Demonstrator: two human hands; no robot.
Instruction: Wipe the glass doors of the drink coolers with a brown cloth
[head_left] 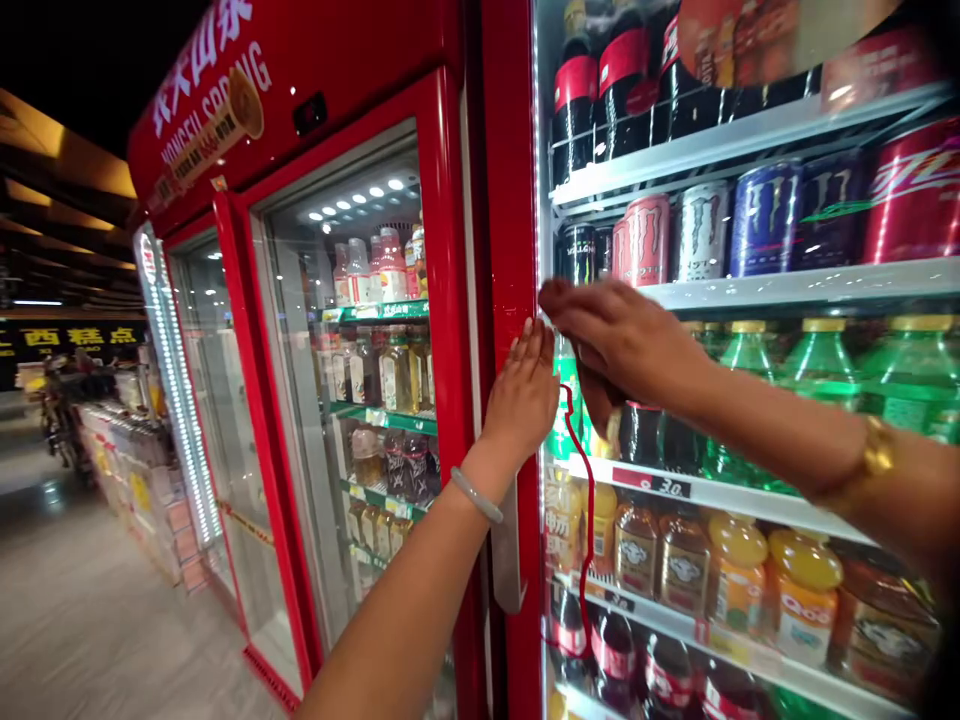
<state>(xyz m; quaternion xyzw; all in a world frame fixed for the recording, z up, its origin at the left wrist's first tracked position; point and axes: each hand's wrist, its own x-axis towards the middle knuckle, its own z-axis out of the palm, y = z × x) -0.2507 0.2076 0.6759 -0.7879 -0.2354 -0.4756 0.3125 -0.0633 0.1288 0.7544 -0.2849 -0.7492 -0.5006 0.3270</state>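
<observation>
My left hand (525,385), with a pale bangle at its wrist, lies flat against the red door frame (529,560) of a lit drinks cooler, fingers outstretched. Just right of it, my right hand (626,340) reaches across the glass door, fingers extended leftward over the edge of the frame; a gold band circles that wrist. A dark shape, perhaps its reflection, shows beneath the palm. Nothing held is visible in either hand. A thin red line (590,520) runs down the glass below them. The grey door handle (508,555) is under my left wrist.
Behind the glass are shelves of cola bottles (622,75), energy drink cans (766,220) and green bottles (821,365). On the left stands a second red cooler (442,300) with closed glass doors. Stacked goods (131,490) line the floor (112,650) farther left.
</observation>
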